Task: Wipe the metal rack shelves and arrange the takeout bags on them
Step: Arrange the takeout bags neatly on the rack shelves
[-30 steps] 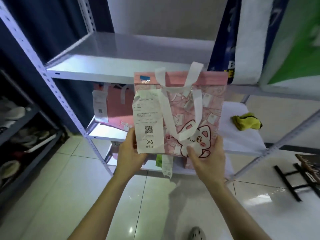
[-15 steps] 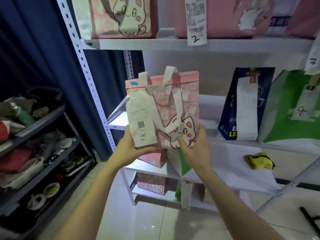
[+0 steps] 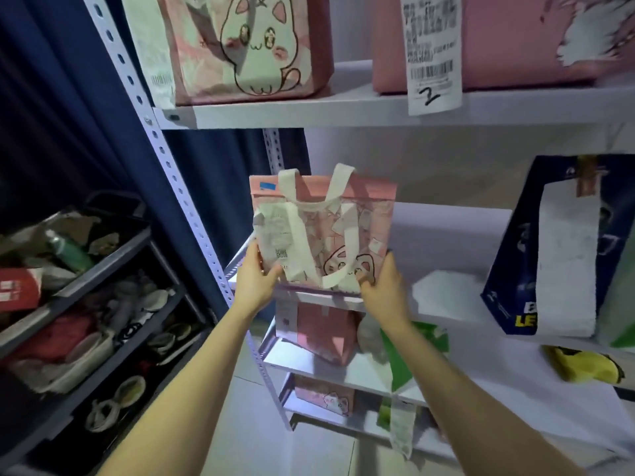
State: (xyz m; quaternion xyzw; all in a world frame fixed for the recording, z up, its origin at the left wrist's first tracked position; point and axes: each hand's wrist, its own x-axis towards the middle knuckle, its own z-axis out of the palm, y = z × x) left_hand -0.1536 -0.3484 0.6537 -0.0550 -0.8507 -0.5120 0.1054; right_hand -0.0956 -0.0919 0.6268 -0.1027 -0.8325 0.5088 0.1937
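Note:
A pink takeout bag (image 3: 357,218) with a cat print, white handles and a receipt on its front stands at the left end of the middle rack shelf (image 3: 446,228). My left hand (image 3: 256,281) grips its lower left corner. My right hand (image 3: 385,286) grips its lower right corner. Its base looks level with the shelf's front edge. A blue bag (image 3: 515,269) with a long white receipt stands further right on the same shelf, next to a green bag (image 3: 622,304).
Two pink bags (image 3: 247,46) (image 3: 515,36) stand on the upper shelf, one with a receipt marked 2. More pink bags (image 3: 319,334) and a yellow cloth (image 3: 584,367) are on lower shelves. A dark cluttered cart (image 3: 86,304) stands left of the perforated upright (image 3: 171,173).
Both hands have lifted the pink bag up and forward from in front of the rack onto the left end of the middle shelf. My view has tilted upward.

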